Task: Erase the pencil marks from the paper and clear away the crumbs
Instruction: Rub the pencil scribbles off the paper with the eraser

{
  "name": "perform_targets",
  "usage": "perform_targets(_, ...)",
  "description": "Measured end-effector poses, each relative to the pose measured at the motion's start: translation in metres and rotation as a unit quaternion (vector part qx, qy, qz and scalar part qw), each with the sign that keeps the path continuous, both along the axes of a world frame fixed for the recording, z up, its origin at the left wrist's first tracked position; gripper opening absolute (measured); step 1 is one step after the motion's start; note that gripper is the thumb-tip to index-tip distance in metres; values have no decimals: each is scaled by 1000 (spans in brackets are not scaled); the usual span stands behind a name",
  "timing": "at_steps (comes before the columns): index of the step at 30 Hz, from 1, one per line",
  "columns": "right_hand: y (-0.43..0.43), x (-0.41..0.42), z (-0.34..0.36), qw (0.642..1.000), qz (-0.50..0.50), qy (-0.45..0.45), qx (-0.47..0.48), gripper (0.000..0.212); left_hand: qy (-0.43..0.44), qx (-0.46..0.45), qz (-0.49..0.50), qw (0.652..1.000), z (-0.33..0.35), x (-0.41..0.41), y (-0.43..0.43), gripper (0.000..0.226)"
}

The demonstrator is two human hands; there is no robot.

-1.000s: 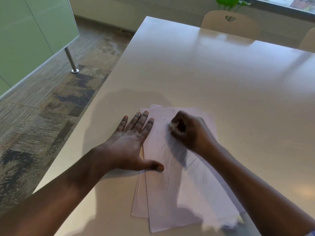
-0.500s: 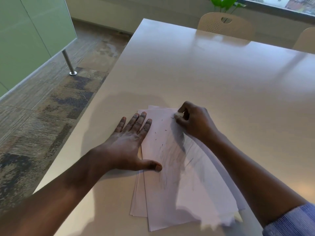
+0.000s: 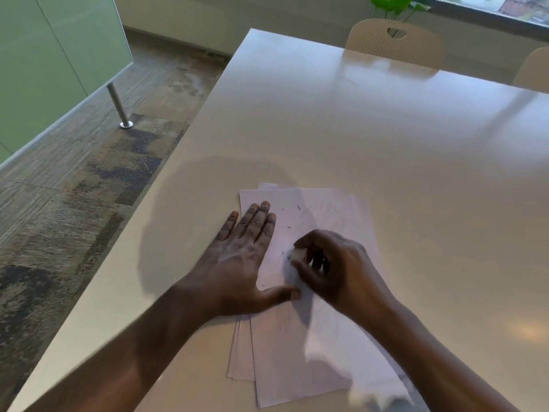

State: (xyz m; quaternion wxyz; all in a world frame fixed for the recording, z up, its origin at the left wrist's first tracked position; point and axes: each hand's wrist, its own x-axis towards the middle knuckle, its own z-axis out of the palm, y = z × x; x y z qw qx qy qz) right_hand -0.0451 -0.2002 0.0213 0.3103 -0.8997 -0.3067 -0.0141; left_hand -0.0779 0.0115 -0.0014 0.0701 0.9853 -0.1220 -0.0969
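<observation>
A small stack of white paper sheets (image 3: 323, 209) lies on the pale table (image 3: 356, 129), near its front left edge. Faint pencil marks and several dark eraser crumbs (image 3: 289, 217) show on the top sheet's upper part. My left hand (image 3: 240, 257) lies flat, fingers spread, pressing the sheets' left edge with the thumb across the paper. My right hand (image 3: 332, 269) is closed on a small white eraser (image 3: 297, 255), which touches the middle of the top sheet, just right of my left hand.
Two beige chairs (image 3: 392, 40) stand at the table's far side, with a green plant (image 3: 392, 4) behind them. The table's left edge drops to patterned carpet (image 3: 89, 188). A green glass partition with a metal post (image 3: 117, 105) stands on the left.
My right hand has come back down the sheet from its top edge to the middle, with the eraser now showing. My left hand has kept its place on the paper.
</observation>
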Motion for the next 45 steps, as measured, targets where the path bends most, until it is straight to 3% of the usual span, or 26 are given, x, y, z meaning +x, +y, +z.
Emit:
perform_targets(3, 1, -1, 0, 999, 48, 12, -11, 12, -4, 16, -3, 1000, 0, 0, 0, 129)
perform_targets(9, -5, 50, 0, 995, -82, -53, -36, 10, 0, 36, -10, 999, 2, -1, 0, 129)
perform_targets(14, 6, 12, -1, 998, 62, 19, -15, 10, 0, 32, -9, 999, 0, 1, 0, 129)
perform_targets(20, -7, 71, 1, 994, -95, -39, -40, 11, 6, 31, -12, 999, 2, 0, 0, 129)
perform_targets(26, 8, 17, -1, 997, 72, 24, -24, 13, 0, 19, -11, 1000, -1, 0, 1, 127)
perform_targets(31, 1, 73, 0, 994, -98, -33, -38, 12, 9, 33, -11, 999, 2, 0, 0, 129)
perform_targets(37, 17, 37, -2, 999, 5, -21, -45, 11, 7, 27, -12, 1000, 2, 0, 0, 128)
perform_targets(42, -1, 88, -3, 986, -153, -46, -36, 11, 13, 34, -13, 999, 3, -1, 0, 129)
perform_targets(45, 6, 77, -1, 992, -123, -32, -28, 10, 11, 28, -13, 999, 2, -1, 0, 128)
